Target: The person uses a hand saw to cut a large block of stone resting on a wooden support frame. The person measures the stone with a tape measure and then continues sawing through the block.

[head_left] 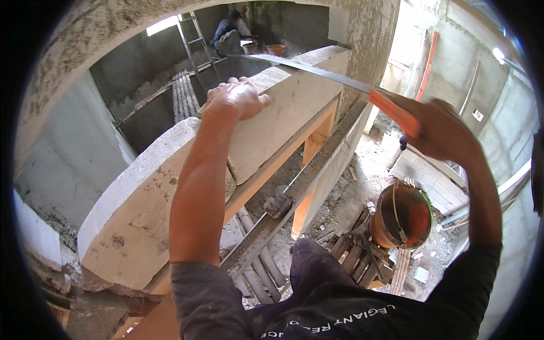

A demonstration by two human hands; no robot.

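My right hand (439, 127) is closed round the orange handle of a hand saw (334, 76). The long thin blade runs leftward across the top of a pale masonry block (286, 119). My left hand (235, 99) grips the upper edge of this block, fingers over the top and thumb on the near face. Left of it stands another pale block (141, 209) with a sawn curved top, partly behind my left forearm. Both blocks rest on a wooden support (317, 136) under a rough plastered arch. Where the teeth meet the block is too small to tell.
A used orange bucket (401, 215) stands low at the right near wooden slats (351, 249). A grey lump (277, 205) and thin rod lie along the beam below the blocks. Beyond the opening, a person (229, 35) crouches near tubs (276, 50) and a ladder (192, 37).
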